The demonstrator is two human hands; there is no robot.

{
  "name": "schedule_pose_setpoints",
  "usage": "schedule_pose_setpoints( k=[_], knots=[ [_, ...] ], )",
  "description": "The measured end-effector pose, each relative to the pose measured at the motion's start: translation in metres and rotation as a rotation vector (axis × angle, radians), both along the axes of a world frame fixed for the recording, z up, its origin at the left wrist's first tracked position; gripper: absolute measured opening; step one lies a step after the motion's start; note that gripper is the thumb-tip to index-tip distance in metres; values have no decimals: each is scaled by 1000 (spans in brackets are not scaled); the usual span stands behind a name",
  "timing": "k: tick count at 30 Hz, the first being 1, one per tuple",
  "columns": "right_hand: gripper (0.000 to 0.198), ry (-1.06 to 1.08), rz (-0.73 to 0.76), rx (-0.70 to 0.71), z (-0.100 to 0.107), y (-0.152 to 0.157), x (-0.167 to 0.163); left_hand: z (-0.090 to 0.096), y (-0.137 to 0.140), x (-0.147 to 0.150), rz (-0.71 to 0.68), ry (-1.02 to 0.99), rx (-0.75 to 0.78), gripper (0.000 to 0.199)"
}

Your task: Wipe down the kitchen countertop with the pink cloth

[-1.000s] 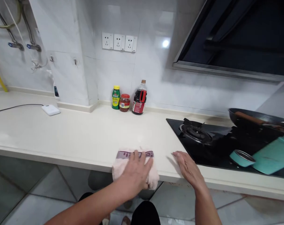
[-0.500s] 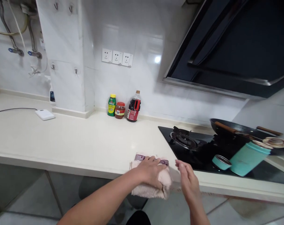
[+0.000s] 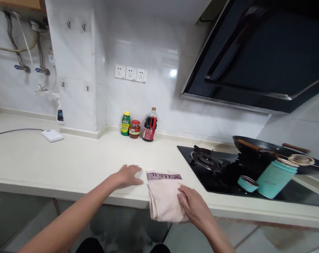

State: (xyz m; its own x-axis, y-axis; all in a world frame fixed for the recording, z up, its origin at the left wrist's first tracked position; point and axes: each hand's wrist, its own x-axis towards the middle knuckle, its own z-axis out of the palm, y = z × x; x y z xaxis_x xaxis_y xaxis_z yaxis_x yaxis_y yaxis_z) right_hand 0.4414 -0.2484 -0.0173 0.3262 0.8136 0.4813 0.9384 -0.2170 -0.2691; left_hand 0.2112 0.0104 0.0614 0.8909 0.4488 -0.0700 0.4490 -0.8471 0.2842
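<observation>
Hands and a folded towel at the countertop edge

The right hand (image 3: 193,205) lies flat on the pink towel (image 3: 163,198), which overhangs the cream countertop (image 3: 83,161) edge beside the gas hob (image 3: 217,168); the left hand (image 3: 129,175) rests open, just left of it.

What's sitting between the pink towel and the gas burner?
Nothing: in the head view only bare countertop and the hob's black glass edge separate the pink towel from the gas burner.

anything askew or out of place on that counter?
Yes: the pink towel hangs partly over the countertop front edge, under the right hand. The teal canister and its lid sit on the black hob.
</observation>
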Motion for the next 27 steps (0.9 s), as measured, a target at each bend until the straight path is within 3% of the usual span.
schedule_pose_setpoints(
  k=[5,8,11,16,20,27],
  knots=[
    [76,58,-56,-234,18,16,-18,2,44,-56,137,10,75,80],
    [87,30,-76,-339,18,33,-39,3,62,-61,159,25,83,80],
    [85,-7,-125,-341,9,44,-32,6,81,-55,174,24,97,83],
    [72,-45,-160,-275,-10,51,56,5,105,-43,164,23,118,82],
    [69,-104,-201,-209,-16,74,131,-4,104,-41,139,20,141,73],
    [44,-96,-176,-238,3,173,195,-4,100,-42,96,16,147,64]
  ],
)
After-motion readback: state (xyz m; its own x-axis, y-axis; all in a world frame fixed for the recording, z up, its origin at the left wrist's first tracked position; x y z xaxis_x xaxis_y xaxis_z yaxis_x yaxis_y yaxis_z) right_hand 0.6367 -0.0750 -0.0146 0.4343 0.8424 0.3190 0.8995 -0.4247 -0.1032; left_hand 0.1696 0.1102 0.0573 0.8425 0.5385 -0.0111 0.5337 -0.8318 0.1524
